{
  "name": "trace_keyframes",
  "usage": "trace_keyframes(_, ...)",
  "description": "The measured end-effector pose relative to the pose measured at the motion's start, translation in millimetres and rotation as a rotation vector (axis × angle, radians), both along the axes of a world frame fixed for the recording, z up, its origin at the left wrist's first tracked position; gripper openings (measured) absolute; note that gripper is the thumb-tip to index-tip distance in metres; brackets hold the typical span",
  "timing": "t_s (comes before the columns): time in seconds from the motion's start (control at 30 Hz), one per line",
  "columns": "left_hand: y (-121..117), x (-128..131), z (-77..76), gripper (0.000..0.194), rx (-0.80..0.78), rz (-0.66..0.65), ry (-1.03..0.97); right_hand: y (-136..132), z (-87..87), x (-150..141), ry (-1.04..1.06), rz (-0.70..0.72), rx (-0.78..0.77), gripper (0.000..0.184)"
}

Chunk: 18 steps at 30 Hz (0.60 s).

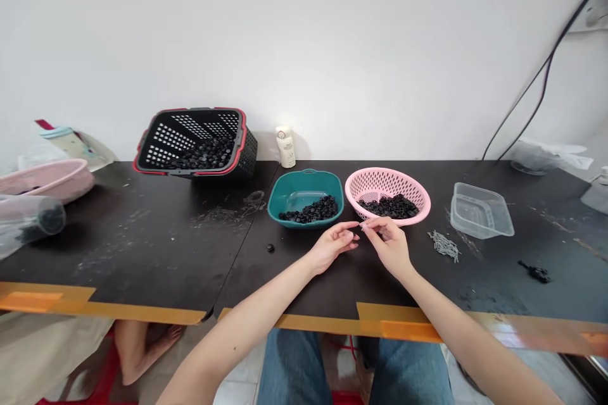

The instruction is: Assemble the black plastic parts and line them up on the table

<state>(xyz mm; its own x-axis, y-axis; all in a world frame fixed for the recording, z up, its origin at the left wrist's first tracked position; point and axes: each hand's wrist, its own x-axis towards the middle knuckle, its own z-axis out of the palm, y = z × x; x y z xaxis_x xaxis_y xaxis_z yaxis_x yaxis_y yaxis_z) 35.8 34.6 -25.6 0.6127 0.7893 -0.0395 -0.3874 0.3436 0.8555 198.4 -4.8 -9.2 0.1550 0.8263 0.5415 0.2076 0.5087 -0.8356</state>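
My left hand (331,247) hovers over the table in front of the teal basin. Its index finger stretches towards my right fingertips, apart from the thumb, and the other fingers are partly curled. My right hand (391,248) is pinched closed at a small pale piece (363,226), too small to name. Behind the hands, the teal basin (280,193) and the pink colander (424,197) each hold a heap of small black parts. Right of my right hand lies a pile of thin grey pins (444,245). A single round black part (270,247) lies left of my left hand.
A black basket with red trim (244,139) stands tilted at back left, with black parts inside. Nearby are a white bottle (285,147), a clear plastic tub (481,210) and a small black object (536,272). Orange tape (156,313) lines the table edge. Another person's leg (135,351) shows lower left.
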Motion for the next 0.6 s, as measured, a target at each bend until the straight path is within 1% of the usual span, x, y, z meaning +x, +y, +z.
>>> trace_keyframes(0.17, 0.3, 0.6, -3.6, 0.034, -0.008, 0.036, 0.010, -5.8, -0.1, -5.6, 0.093, -0.012, -0.019, 0.013)
trace_keyframes(0.27, 0.1, 0.9, -4.3, 0.038, -0.007, 0.065, -0.007, -9.7, 0.5, -9.2, 0.116, -0.009, -0.011, 0.014)
trace_keyframes(0.43, -0.7, 1.3, -2.7, 0.046, -0.004, 0.080, -0.011, -11.8, -2.2, -10.8, 0.023, -0.006, 0.037, 0.014)
trace_keyframes(0.53, 0.0, 1.6, -3.5, 0.044, 0.062, 0.076, 0.046, -10.8, -3.5, -10.0, -0.047, 0.025, 0.078, 0.013)
trace_keyframes(0.6, 0.4, 1.9, -3.7, 0.042, 0.118, 0.097, 0.081, -10.3, -3.0, -9.6, -0.099, 0.051, 0.099, 0.012)
